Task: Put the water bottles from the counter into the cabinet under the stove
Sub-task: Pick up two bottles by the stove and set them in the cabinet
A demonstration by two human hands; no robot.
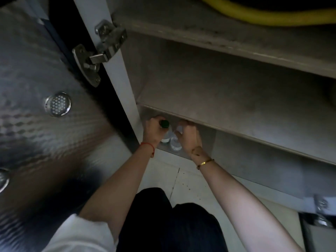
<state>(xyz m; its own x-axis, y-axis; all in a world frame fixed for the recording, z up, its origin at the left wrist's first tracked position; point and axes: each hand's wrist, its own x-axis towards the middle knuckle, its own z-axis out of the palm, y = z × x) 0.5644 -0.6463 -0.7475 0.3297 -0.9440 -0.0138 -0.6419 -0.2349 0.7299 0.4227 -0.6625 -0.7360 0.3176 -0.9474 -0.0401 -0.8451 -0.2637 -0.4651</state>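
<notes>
Reaching into lowest compartment of cabinet (254, 160), beneath overhanging middle shelf (227, 113).

Left hand (153, 130): curled around neck of green-capped bottle (164, 124), clear body showing just below the fist; red string bracelet (148, 145) at wrist.

Right hand (189, 137): closed over top of second bottle (175, 142), cap mostly covered, pale edge only; gold bangle (205, 162) at wrist.

Bottles: side by side, near touching, at near left corner of cabinet floor; whether bases rest on floor or hang just above, cannot tell. Both blurred and partly masked by fingers and shelf edge.

Hidden or cut off: far part of lowest compartment lost under middle shelf; upper shelf (236, 46) cut by right frame edge; yellow hose (263, 17) at top, ends out of frame; small metal fitting (321, 206) at lower right, blurred, unidentifiable.

Edges: white cabinet side panel (123, 84) tight on left of left hand; open door (36, 106) swung left, patterned metallic inner face, hinge (98, 50) and round vent (58, 104) on it. Middle shelf front edge just above both knuckles.

Open room: lowest compartment bare to right of right hand; pale floor tile (190, 186) near, between arms; dark trousers (172, 220) at bottom centre.
</notes>
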